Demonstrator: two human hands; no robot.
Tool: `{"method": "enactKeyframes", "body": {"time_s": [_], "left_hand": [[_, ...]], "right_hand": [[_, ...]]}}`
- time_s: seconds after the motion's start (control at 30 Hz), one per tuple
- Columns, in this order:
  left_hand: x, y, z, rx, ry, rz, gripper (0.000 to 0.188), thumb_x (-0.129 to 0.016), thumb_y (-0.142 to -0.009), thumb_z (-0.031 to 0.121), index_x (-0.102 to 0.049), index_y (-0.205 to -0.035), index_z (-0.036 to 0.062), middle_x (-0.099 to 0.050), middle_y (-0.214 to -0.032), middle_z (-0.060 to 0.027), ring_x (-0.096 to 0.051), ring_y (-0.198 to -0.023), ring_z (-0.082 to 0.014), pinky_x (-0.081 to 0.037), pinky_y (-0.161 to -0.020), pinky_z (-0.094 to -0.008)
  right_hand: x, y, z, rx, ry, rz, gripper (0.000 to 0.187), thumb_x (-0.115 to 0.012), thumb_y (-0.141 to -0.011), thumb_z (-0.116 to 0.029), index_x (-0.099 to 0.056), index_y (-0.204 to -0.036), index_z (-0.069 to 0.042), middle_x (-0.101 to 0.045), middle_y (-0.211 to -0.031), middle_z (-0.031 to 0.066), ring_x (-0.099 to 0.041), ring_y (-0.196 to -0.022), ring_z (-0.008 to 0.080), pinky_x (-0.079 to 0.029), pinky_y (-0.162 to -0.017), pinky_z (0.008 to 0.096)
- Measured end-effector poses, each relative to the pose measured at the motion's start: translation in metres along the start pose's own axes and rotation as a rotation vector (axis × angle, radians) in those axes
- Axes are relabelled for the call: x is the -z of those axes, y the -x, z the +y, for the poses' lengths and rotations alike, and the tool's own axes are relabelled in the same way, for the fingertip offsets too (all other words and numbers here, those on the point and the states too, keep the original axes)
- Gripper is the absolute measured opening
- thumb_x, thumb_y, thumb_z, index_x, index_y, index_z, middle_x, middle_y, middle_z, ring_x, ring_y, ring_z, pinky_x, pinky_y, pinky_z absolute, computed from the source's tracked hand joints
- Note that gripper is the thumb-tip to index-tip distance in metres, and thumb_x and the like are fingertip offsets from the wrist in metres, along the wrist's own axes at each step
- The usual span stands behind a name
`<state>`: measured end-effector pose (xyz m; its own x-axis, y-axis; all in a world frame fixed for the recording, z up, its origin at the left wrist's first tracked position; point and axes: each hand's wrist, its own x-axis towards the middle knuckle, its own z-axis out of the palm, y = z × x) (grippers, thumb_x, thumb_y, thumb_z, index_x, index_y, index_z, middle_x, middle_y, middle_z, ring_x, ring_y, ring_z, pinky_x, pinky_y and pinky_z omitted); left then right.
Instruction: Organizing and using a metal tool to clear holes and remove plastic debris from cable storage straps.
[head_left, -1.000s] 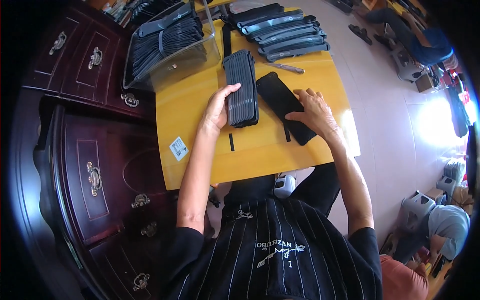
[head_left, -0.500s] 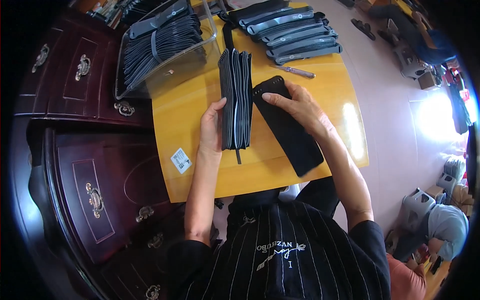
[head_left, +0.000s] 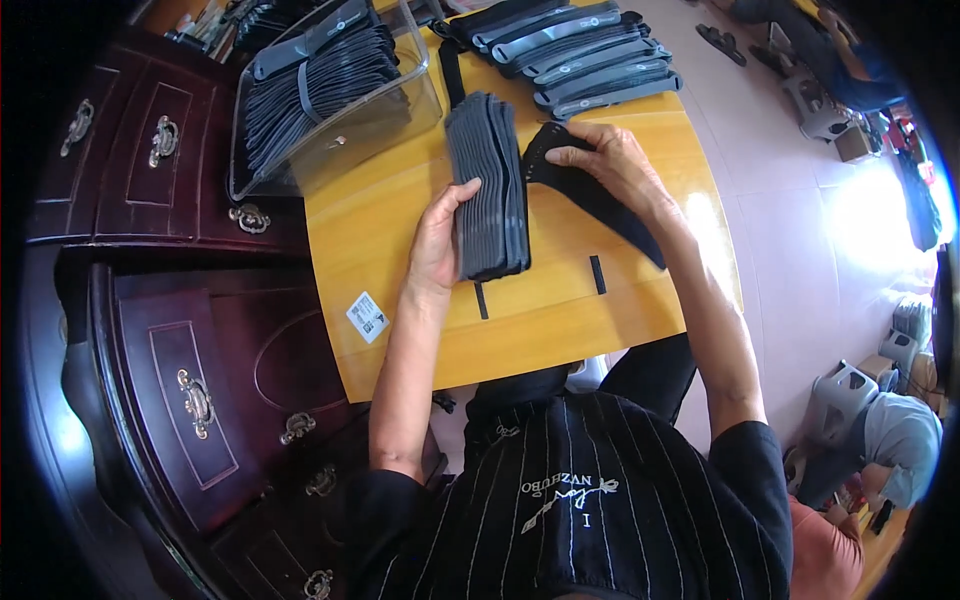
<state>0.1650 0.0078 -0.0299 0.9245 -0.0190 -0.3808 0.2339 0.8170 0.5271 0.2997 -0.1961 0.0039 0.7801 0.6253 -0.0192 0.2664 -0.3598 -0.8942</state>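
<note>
My left hand [head_left: 438, 235] is closed around the side of a thick stack of dark grey fabric strips [head_left: 487, 200], held upright over the yellow table [head_left: 410, 345]. Its thumb presses on the stack's near face. To the right, my right hand [head_left: 622, 170] pinches the upper end of one loose black strip [head_left: 612, 208], which has a row of small holes along that end. The strip bends and hangs down to the right, close beside the stack but held apart in the other hand.
A clear plastic bin [head_left: 415, 85] with banded dark strips stands at the far left. Several grey strip bundles [head_left: 590, 65] lie at the table's far edge. Black marks or narrow bands [head_left: 598, 274] and a white label [head_left: 367, 318] are on the tabletop. Dark wooden drawers [head_left: 165, 380] flank the left.
The stack has turned in my left hand, showing more of its layered edges. My right hand has moved slightly right and up; the black strip's lower end has swung up, uncovering a dark mark.
</note>
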Motion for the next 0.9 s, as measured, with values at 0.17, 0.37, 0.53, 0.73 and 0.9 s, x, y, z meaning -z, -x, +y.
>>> {"method": "enactKeyframes", "body": {"time_s": [0.17,0.37,0.53,0.73,0.9], "left_hand": [[-0.009,-0.001,0.006,-0.031,-0.075,0.011,0.019,-0.057,-0.092,0.014,-0.059,-0.105,0.0004,-0.069,-0.095,-0.0091,-0.069,-0.078,-0.0177,-0.058,-0.072,-0.0301],[-0.012,-0.006,0.013,-0.044,-0.117,-0.005,0.022,-0.057,-0.094,0.014,-0.058,-0.110,-0.0004,-0.069,-0.095,-0.0094,-0.069,-0.078,-0.0167,-0.059,-0.072,-0.0293],[0.005,0.005,0.027,0.035,-0.046,-0.148,0.030,-0.052,-0.097,0.020,-0.061,-0.111,-0.0046,-0.070,-0.096,-0.0154,-0.071,-0.078,-0.0203,-0.060,-0.068,-0.0296],[0.024,0.018,0.045,-0.005,-0.072,-0.189,0.038,-0.045,-0.097,0.026,-0.053,-0.115,-0.0069,-0.055,-0.099,-0.0150,-0.050,-0.080,-0.0182,-0.044,-0.065,-0.0285],[0.027,0.017,0.042,0.061,0.029,-0.242,0.038,-0.041,-0.098,0.028,-0.052,-0.116,-0.0040,-0.053,-0.098,-0.0123,-0.047,-0.073,-0.0154,-0.041,-0.063,-0.0274]], "right_hand": [[0.005,-0.009,0.007,-0.005,0.119,0.065,0.028,-0.072,-0.084,-0.027,-0.067,-0.098,-0.003,-0.066,-0.078,0.0022,-0.056,-0.070,0.0069,-0.048,-0.069,0.0253],[0.004,-0.016,0.013,-0.020,0.038,0.051,0.028,-0.072,-0.084,-0.027,-0.068,-0.098,-0.004,-0.064,-0.076,0.0041,-0.056,-0.070,0.0073,-0.048,-0.070,0.0253],[0.022,-0.023,0.020,0.311,0.530,0.357,0.023,-0.068,-0.082,-0.030,-0.069,-0.096,-0.012,-0.068,-0.087,0.0114,-0.064,-0.082,0.0320,-0.050,-0.073,0.0379],[0.059,0.011,-0.012,0.129,0.533,0.028,0.031,-0.065,-0.086,-0.029,-0.063,-0.105,-0.006,-0.068,-0.092,0.0136,-0.066,-0.083,0.0275,-0.050,-0.075,0.0343],[0.029,0.007,0.033,0.130,0.551,-0.033,0.044,-0.069,-0.082,-0.033,-0.057,-0.117,-0.008,-0.066,-0.090,0.0168,-0.064,-0.087,0.0346,-0.050,-0.079,0.0406]]}}
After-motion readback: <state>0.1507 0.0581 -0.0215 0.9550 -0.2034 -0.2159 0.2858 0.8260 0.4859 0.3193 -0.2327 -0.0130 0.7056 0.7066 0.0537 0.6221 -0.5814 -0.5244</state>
